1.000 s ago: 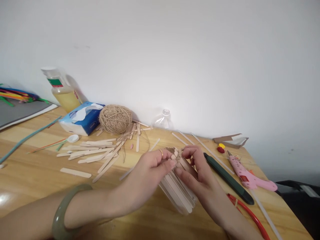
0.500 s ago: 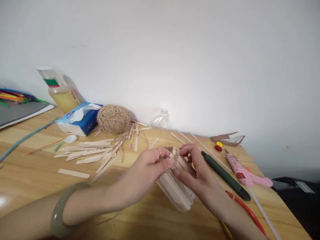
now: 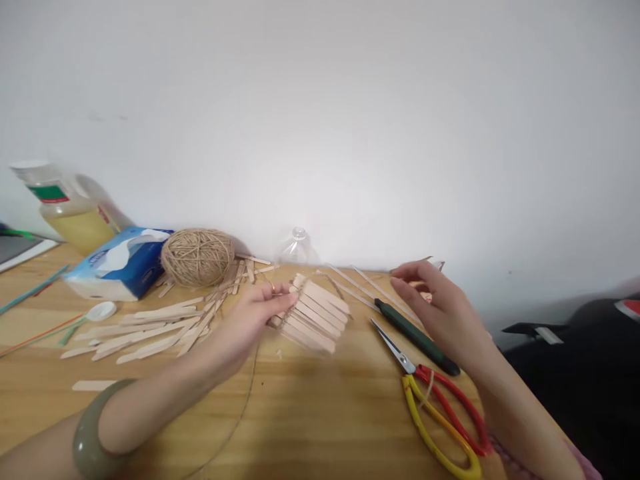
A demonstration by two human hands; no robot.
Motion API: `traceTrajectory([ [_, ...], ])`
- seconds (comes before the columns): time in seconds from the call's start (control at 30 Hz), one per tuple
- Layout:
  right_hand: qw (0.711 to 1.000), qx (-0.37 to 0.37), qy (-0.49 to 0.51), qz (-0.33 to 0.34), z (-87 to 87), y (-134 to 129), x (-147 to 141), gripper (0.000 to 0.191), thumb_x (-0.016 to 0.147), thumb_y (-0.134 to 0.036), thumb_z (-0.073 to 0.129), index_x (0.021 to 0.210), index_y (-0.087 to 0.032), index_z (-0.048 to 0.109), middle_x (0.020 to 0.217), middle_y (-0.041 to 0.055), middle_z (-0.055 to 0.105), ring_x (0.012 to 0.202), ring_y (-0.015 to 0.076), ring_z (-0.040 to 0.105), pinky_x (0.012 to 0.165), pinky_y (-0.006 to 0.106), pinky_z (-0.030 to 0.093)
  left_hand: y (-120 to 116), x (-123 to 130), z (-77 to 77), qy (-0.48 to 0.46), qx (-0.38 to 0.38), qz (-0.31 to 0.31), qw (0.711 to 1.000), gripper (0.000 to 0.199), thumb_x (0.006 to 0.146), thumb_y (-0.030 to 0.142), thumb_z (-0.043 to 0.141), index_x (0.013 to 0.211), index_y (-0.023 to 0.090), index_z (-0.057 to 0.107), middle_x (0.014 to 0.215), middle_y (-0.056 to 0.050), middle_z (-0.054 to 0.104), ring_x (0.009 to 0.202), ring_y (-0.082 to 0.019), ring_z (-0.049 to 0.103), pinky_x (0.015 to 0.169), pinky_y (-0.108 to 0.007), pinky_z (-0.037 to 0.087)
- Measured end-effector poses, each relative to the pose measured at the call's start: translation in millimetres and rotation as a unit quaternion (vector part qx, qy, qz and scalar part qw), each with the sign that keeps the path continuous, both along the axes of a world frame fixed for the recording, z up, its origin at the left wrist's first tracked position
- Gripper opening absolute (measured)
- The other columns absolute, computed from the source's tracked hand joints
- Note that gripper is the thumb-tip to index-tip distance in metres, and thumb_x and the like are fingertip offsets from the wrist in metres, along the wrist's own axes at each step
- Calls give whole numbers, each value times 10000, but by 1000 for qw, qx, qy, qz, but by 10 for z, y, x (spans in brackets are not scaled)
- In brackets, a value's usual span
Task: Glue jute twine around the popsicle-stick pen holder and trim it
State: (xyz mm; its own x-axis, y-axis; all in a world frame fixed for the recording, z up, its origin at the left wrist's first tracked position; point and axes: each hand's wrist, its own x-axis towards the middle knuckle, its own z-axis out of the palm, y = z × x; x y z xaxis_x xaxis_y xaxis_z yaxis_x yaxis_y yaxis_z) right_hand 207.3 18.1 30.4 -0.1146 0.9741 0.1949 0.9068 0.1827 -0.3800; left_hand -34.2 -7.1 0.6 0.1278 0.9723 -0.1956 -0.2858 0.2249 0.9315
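My left hand [image 3: 253, 317] has its fingers closed on the twine-bound craft sticks [image 3: 320, 310], holding them by the tied edge near mid-view. From these sticks, my right hand [image 3: 440, 303] hovers at three o'clock, finger and thumb bent close — whether they grip anything, I cannot tell. Scissors [image 3: 413, 370] lie on the surface [image 3: 320, 427] at four o'clock; the twine ball [image 3: 197, 258] sits toward ten.

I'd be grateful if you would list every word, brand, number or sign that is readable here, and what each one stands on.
No text reads clearly enough to quote.
Blue-and-white tissue pack: pale lettering on its side, too small and blurred to read.
Clear bottle of yellow liquid: green label with a red strip, its print too blurred to read.
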Motion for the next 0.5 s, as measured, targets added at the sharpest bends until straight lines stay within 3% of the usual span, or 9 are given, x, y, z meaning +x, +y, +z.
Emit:
traceTrajectory([
  [0.13, 991, -31, -113, -69, -271, 67, 381, 182, 820, -303, 416, 762, -185, 541, 863, 144, 644, 852, 317, 601, 657, 422, 416, 63, -58, 25, -90, -50, 1, 995, 79, 752, 112, 599, 675, 125, 603, 647, -15, 629, 617, -123, 581, 592, -206, 446],
  [0.23, 985, -46, -158, -53, -529, 14, 530, 52, 698, -175, 514, 698, -175, 566, 1023, 203, 635, 973, 340, 587, 655, 388, 421, 65, -62, 66, -134, -63, -11, 989, 139, 788, 60, 501, 750, 121, 620, 747, -42, 668, 667, -144, 617, 580, -220, 482],
  [0.3, 983, -47, -172, -46, -631, -29, 584, 62, 656, -136, 530, 664, -181, 571, 1000, 196, 646, 939, 319, 606, 619, 352, 423, 57, -56, 99, -144, -75, -19, 987, 177, 822, 79, 465, 857, 107, 636, 819, -66, 686, 714, -164, 639, 593, -241, 507],
  [0.4, 983, -34, -172, -52, -643, -39, 642, 55, 665, -148, 536, 664, -185, 576, 886, 176, 660, 844, 299, 628, 577, 335, 420, 46, -46, 143, -164, -88, -22, 982, 220, 860, 139, 462, 993, 89, 629, 876, -93, 698, 781, -189, 659, 661, -270, 531],
  [0.5, 986, -11, -154, -61, -516, 18, 678, 100, 753, -208, 487, 732, -183, 581, 833, 156, 650, 747, 270, 629, 557, 337, 423, 39, -42, 166, -198, -77, -32, 977, 260, 881, 176, 459, 1068, 84, 615, 921, -108, 703, 850, -207, 664, 759, -300, 529],
])
